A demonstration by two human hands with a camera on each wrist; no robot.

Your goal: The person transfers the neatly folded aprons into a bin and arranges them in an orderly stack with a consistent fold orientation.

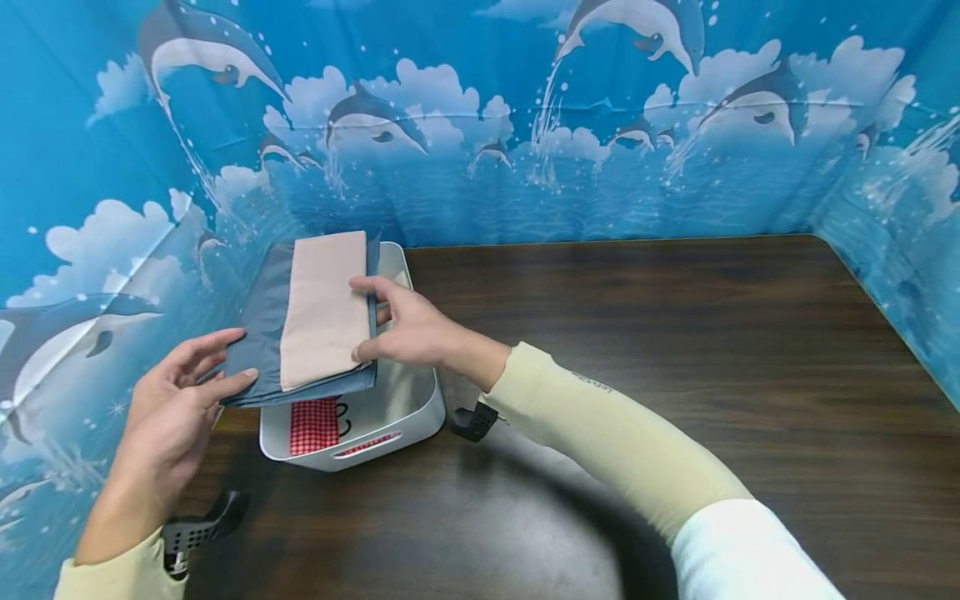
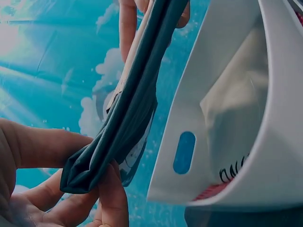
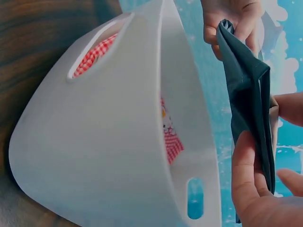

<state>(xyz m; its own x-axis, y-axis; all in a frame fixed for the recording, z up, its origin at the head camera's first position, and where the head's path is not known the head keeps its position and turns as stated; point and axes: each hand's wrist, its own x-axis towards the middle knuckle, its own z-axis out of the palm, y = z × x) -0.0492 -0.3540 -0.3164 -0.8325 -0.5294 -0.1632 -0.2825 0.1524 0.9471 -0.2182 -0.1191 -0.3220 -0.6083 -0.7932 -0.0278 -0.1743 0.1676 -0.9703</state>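
My left hand (image 1: 167,408) pinches the near left corner of a folded blue-grey cloth (image 1: 262,292). A pale beige panel (image 1: 326,308) lies on its upper face; whether it is a separate piece, I cannot tell. My right hand (image 1: 416,329) holds the right edge, its thumb and index finger over the beige side and other fingers underneath. In the left wrist view the folded layers of the blue-grey cloth (image 2: 128,99) show edge-on. The cloth is held above the left part of a white plastic basket (image 1: 427,417), clear of its rim in both wrist views.
Inside the basket are a red-and-white checked cloth (image 1: 313,427) and a cream cloth (image 2: 241,104) with black markings. The basket stands on a dark wooden table (image 1: 675,350), close to a blue dolphin-print curtain (image 1: 450,183) at the back and left.
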